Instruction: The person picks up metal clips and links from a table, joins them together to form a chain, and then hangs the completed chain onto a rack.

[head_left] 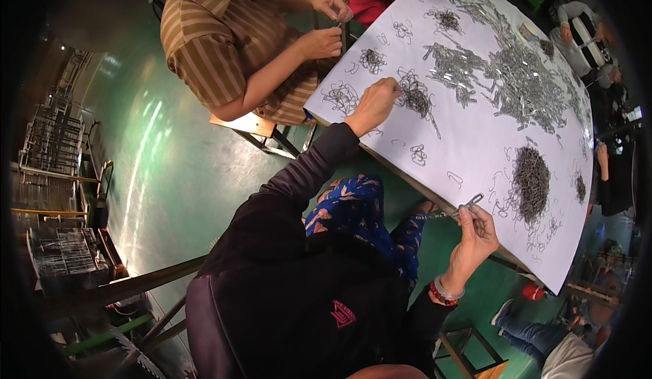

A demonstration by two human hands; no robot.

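Observation:
My left hand [373, 107] reaches over the white table [407, 22]. Its fingers are pinched together at the edge of a pile of thin dark bent wire pieces [415, 97]; whatever is between them is too small to make out. Just off the table's near edge, my right hand [474, 233] grips a slim metal piece with an oblong loop end [475, 200]. The loop sticks up past my fingertips, and a thin patterned part extends to the left of them. A few loose bent wires [418, 153] lie on the table between my hands.
Shiny elongated metal pieces [523, 87] spread across the table's middle. A dense dark wire heap [531, 183] sits at the right. On my left a person in a striped shirt [217, 46] sits handling something small. Other people sit along the far side. Racks [54, 141] stand at left.

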